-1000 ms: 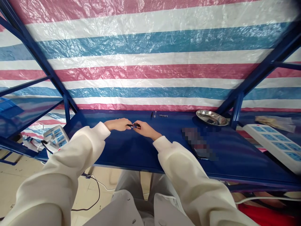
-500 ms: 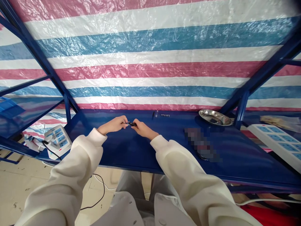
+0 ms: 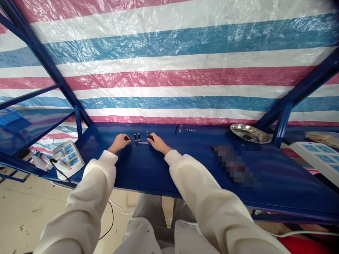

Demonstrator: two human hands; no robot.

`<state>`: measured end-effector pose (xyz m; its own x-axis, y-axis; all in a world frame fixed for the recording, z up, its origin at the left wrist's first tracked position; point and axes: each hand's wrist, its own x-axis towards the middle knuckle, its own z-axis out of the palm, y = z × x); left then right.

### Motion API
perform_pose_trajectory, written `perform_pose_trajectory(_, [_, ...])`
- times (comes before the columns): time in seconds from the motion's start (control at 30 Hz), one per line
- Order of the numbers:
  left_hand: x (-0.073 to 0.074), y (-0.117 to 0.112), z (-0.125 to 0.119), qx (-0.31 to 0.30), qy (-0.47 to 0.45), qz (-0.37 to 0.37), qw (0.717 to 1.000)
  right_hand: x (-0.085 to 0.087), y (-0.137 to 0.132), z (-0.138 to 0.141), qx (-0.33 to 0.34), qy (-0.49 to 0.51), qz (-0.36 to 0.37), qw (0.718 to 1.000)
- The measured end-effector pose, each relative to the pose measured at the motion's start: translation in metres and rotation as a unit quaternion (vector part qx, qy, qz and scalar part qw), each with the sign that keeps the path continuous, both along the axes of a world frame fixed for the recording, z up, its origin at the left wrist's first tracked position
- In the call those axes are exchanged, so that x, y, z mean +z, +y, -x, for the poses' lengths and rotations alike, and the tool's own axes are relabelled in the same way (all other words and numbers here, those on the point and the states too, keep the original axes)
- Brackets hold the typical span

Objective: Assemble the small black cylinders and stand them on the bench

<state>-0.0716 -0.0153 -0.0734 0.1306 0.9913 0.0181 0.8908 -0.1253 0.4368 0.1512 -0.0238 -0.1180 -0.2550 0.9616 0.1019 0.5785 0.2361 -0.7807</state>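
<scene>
My left hand (image 3: 120,143) is closed with its fingertips on a small black piece (image 3: 127,138), just above the blue tabletop. My right hand (image 3: 158,144) pinches a short black cylinder (image 3: 149,136), which has a lighter tip at its far end. Two small black cylinders with pale ends, one on the left (image 3: 135,137) and one on the right (image 3: 139,136), are on the table between my hands. Nearer to me lies a thin clear strip or tube (image 3: 143,143). These pieces are too small to name exactly.
Farther back lie a black stick (image 3: 176,129), a clear tube (image 3: 180,128) and a row of several small metal pieces (image 3: 190,131). A metal plate (image 3: 250,133) sits at right, behind a blurred dark object (image 3: 235,165). White power strips flank the blue table (image 3: 193,151).
My hands have moved from meeting at one small black part to being apart, each with a dark piece. The small cylinders and clear strip between them now show. The camera view has shifted slightly.
</scene>
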Motion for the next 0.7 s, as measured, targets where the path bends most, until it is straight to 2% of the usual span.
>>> perform_pose_trajectory(0.13, [-0.013, 0.0, -0.005, -0.003, -0.009, 0.013, 1.0, -0.004, 0.003, 0.006, -0.024, -0.045, -0.024, 0.998])
perform_pose_trajectory(0.3, [-0.015, -0.007, -0.009, -0.035, -0.026, 0.025, 0.999, -0.008, 0.002, 0.006, -0.019, -0.126, -0.061, 0.99])
perform_pose_trajectory(0.47, [-0.015, -0.008, -0.008, -0.027, -0.015, 0.003, 1.0, -0.011, 0.002, 0.005, -0.028, -0.111, -0.062, 0.991])
perform_pose_trajectory(0.7, [-0.018, 0.002, -0.006, -0.01, -0.009, 0.001, 1.0, -0.012, 0.003, 0.002, -0.045, -0.069, -0.059, 0.995])
